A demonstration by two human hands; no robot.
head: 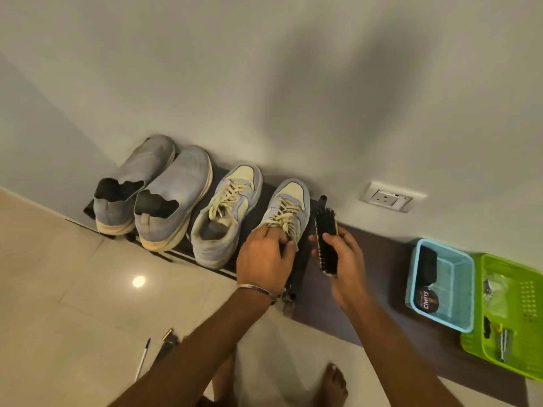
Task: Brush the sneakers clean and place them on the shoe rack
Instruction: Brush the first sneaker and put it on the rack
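A low dark shoe rack (296,271) of thin bars stands against a pale wall, carrying four shoes with their toes to the wall. At its left end sit two grey-blue knit slip-on shoes (164,195) with thick off-white soles and dark wavy-edged collars. Beside them stands a grey and cream laced sneaker (227,212), scuffed at the heel, and at the rack's right end its mate, the second grey and cream sneaker (289,208) with cream flat laces.

The left hand (266,259), a thin metal bangle at its wrist, has its fingers curled around the back of that second sneaker. The right hand (342,259) grips a black-bristled shoe brush (325,239) with a pale wooden back, held just beside the sneaker, bristles turned toward it.

On the glossy cream floor tiles to the right, a light blue plastic basket (458,289) holds a round dark polish tin (426,301) and a black block-shaped item. Touching it is a lime green perforated plastic tray (526,304) with small items too blurred to name.
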